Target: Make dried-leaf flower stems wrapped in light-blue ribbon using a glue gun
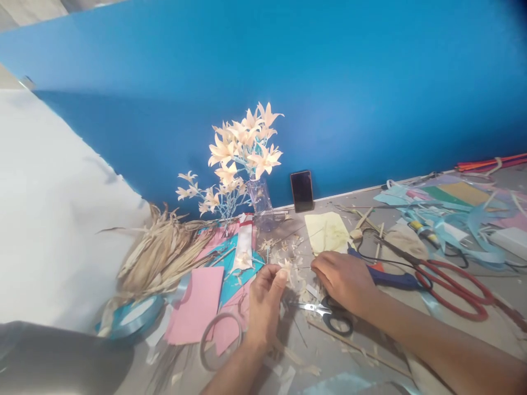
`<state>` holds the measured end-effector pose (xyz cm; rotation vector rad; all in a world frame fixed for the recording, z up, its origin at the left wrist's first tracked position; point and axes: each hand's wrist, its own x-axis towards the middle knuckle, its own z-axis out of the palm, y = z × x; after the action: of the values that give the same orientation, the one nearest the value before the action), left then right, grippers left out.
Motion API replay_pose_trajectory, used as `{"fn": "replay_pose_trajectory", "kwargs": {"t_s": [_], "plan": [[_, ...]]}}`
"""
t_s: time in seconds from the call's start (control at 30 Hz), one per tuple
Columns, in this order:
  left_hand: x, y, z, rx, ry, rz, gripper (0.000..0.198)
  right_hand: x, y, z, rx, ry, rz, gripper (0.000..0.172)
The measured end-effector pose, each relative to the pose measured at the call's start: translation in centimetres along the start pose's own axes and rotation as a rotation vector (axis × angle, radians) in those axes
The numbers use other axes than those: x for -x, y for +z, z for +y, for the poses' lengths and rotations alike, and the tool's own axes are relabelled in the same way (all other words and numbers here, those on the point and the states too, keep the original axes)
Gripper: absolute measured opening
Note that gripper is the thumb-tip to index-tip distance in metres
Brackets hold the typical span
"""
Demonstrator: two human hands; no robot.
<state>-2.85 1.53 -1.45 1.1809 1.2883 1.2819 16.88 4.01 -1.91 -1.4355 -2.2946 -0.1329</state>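
Observation:
My left hand (pixel 265 299) is closed in a pinch on a small cream artificial flower (pixel 287 267). A thin dark stem (pixel 303 267) runs from beside the flower to my right hand (pixel 343 277), whose fingertips are pressed together at its end. Below the hands lie small black-handled scissors (pixel 315 308), partly under my right wrist. Behind my right hand rests a blue glue gun (pixel 389 277). Cream flowers with light blue stems stand in a clear bottle (pixel 263 206) further back, with a smaller bunch (pixel 226 203) at its left.
Dried husks (pixel 158 252), pink paper (pixel 197 304), a ribbon roll (pixel 135 318) and a tape ring (pixel 202 351) lie left. A phone (pixel 302 191) leans against the blue wall. Large red-handled scissors (pixel 457 285) and blue ribbon (pixel 486 225) lie right. Scraps litter the table.

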Motion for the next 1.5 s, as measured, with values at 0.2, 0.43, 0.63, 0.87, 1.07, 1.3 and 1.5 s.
{"fn": "replay_pose_trajectory", "kwargs": {"t_s": [0.2,0.43,0.63,0.87,1.07,1.3,1.5], "plan": [[-0.1,0.0,0.8,-0.056,0.015,-0.028,0.033,-0.1,-0.1,-0.2,0.0,-0.027,-0.053,0.018],[0.0,0.2,0.9,-0.058,-0.01,-0.016,0.03,-0.1,-0.2,-0.2,-0.004,-0.015,-0.102,0.018],[0.1,0.6,1.4,-0.057,-0.015,0.018,0.033,-0.2,-0.3,-0.2,0.01,-0.012,-0.123,0.016],[0.1,0.5,0.8,-0.025,-0.025,-0.009,0.038,-0.2,0.0,0.0,-0.014,0.016,-0.141,0.019],[-0.1,0.3,-0.4,0.147,-0.008,-0.003,0.047,-0.3,0.4,0.4,-0.163,0.071,-0.089,0.02],[0.2,0.5,0.2,0.115,-0.07,-0.015,0.05,-0.6,0.0,0.2,-0.332,0.144,-0.075,0.019],[0.4,0.5,0.3,0.016,0.0,-0.084,0.049,-0.9,-0.3,-0.1,-0.488,0.186,-0.084,0.014]]}}
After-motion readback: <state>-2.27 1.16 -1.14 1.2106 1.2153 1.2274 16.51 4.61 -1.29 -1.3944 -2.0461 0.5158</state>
